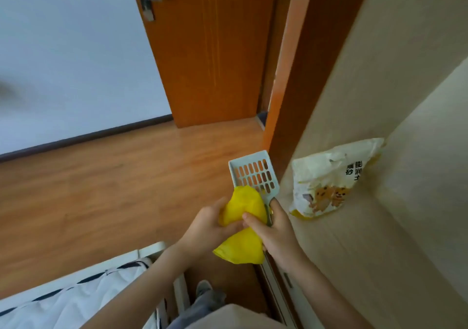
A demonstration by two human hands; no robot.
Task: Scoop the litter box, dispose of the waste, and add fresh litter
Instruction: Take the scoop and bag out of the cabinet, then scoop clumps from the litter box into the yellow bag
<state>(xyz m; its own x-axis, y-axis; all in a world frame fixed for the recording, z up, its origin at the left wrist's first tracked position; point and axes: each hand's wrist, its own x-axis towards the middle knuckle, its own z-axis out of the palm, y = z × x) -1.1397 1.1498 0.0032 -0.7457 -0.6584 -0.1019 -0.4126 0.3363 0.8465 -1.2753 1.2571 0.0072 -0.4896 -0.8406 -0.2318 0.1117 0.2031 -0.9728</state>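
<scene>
A crumpled yellow bag [243, 227] is held at the centre of the view, and everything else is placed from it. The left hand [206, 223] is curled round the bag's left side; the right hand [274, 230] is curled on its right side, the thumb pressed across the plastic, and the handle of a scoop [254, 175] is gripped in the same hand. The step in hand is judged to be opening the bag for waste: its mouth is best found and spread by the left fingers while the scoop is kept steady and clear of the plastic. The scoop is pale blue with a slotted head, seen just above the bag, and looks empty. Right of the bag, a white litter bag [331, 179] with cartoon animals lies on a pale shelf [367, 240]. Beyond the bag, a wooden floor [101, 189] and an orange door [210, 50] are seen. No litter box is in view.
</scene>
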